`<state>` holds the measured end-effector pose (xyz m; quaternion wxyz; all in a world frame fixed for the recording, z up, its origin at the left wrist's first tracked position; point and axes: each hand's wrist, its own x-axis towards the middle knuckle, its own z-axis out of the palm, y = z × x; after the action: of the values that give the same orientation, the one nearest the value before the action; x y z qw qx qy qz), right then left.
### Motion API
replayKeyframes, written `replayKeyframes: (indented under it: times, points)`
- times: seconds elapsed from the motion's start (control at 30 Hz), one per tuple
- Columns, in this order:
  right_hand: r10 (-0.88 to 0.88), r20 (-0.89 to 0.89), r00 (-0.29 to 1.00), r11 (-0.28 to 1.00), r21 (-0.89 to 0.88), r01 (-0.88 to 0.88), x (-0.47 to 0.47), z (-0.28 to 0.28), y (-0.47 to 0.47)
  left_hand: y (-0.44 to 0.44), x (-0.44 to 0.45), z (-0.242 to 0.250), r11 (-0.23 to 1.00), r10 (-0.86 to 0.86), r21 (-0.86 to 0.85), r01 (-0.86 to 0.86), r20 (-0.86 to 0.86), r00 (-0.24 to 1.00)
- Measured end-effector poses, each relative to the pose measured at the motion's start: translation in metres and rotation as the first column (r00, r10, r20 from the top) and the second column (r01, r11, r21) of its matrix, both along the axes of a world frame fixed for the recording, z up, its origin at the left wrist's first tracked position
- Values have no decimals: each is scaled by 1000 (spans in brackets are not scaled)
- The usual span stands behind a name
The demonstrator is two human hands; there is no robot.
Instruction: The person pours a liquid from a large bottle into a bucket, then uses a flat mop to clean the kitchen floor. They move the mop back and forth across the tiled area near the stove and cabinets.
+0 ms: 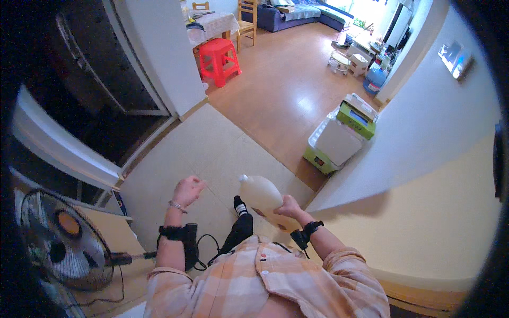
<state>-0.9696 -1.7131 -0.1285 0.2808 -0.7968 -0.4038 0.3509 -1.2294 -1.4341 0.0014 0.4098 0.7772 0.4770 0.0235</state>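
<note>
A large translucent plastic bottle [260,192] with a white cap [243,178] is held in my right hand [289,206], whose fingers wrap its side around the middle. The bottle tilts, cap pointing up and to the left, and its lower end is partly hidden behind my hand and wrist. My left hand [188,191] hangs over the tiled floor, left of the bottle and apart from it, with loosely bent fingers and nothing in them.
A standing fan [65,240] is at the lower left, near a dark doorway [115,87]. Ahead stand a red plastic stool [218,59], a table [214,24] with a cloth, and a wooden chair [247,26]. Stacked boxes [338,139] sit against the right wall [413,139].
</note>
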Motion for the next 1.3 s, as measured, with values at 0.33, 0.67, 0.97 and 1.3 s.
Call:
replayKeyframes:
  times: [0.33,0.67,0.97,1.3]
  points:
    - [-285,-83,955,946,-187,266,200,-67,131,234,105,8,997,57,-57,-57,-9,998]
    - [-683,-269,679,714,-440,545,417,-64,256,371,398,-8,983,-181,-36,182,42,983]
    - [-683,-281,674,727,-340,596,593,-59,333,464,575,6,989,-108,-106,101,-60,992]
    - [-896,-262,357,440,-426,790,826,-74,371,598,887,-10,882,-466,68,467,-29,884]
